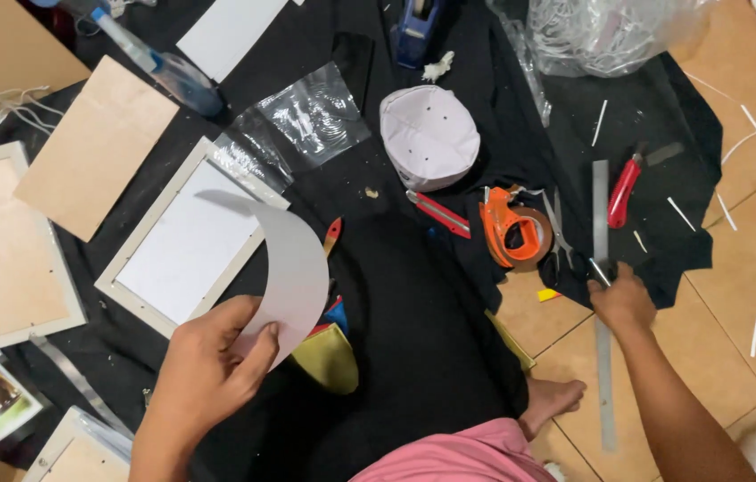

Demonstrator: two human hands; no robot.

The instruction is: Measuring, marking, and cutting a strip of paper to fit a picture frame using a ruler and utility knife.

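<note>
A person sits on a tiled floor partly covered by a black cloth (413, 295), seen from above. The left hand (208, 357) is closed in a pinch on the lower edge of a curved white sheet (293, 268), thumb on the near face and fingers behind. The sheet bows upward and away from the hand, its top edge arching over the corner of a white picture frame (186, 236) that lies flat on the cloth just beyond the hand, a little to its left. Farther left of that hand lies a second frame with a brown backing (3, 245), and beyond it a loose brown board (97, 143). Just right of the left hand, under the sheet, sits a folded gold-coloured piece (329, 357).

The right hand (623, 299) is well apart from the left, out at the cloth's right edge. It is closed over a long metal ruler (603, 384), which runs out from under the hand both toward the person and away. What else the fingers hold, if anything, cannot be told. Just beyond this hand lies a red utility knife (623, 192). To its left sit an orange tape dispenser (512, 232) with scissors (559, 232) touching it, then a second red cutter (438, 212). Farther away from both hands rest a white cap (429, 134) and a clear plastic sleeve (311, 116).
</note>
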